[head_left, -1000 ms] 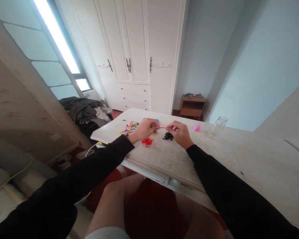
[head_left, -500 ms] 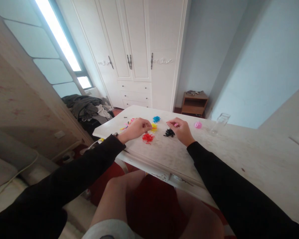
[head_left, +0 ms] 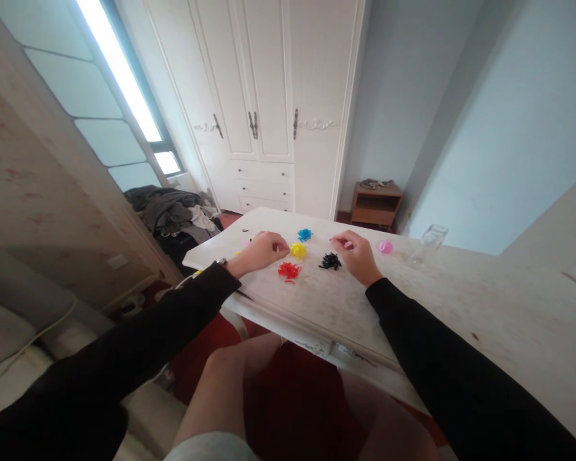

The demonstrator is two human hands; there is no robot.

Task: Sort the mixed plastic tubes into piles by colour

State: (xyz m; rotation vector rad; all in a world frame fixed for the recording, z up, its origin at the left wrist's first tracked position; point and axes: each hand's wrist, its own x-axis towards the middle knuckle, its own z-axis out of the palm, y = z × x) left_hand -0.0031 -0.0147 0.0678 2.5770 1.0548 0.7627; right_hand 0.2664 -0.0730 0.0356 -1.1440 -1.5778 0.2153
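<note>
My left hand [head_left: 267,248] is pinched closed over the left part of the table, its fingertips beside a pile of small yellow rubber bands [head_left: 297,250]. What those fingers hold, if anything, is too small to tell. My right hand [head_left: 358,253] is closed too, above and right of a pile of black rubber bands [head_left: 330,260], with a bit of something pink [head_left: 348,244] showing between its fingers. Red rubber bands [head_left: 288,271] lie nearest me, and blue ones [head_left: 304,235] lie farther back. Mixed coloured bits are partly hidden behind my left hand.
Right of my right hand sit a pink ball-like thing [head_left: 385,246] and a clear glass jar [head_left: 431,242] on the white table [head_left: 441,301]. A single dark loop [head_left: 245,230] lies near the far left edge. Beyond are a wardrobe [head_left: 269,77] and a small wooden stand [head_left: 376,203].
The view has shifted slightly. Both hands have drawn a little apart, uncovering more of the yellow and black piles. A reddish bit by my left fingertips no longer shows.
</note>
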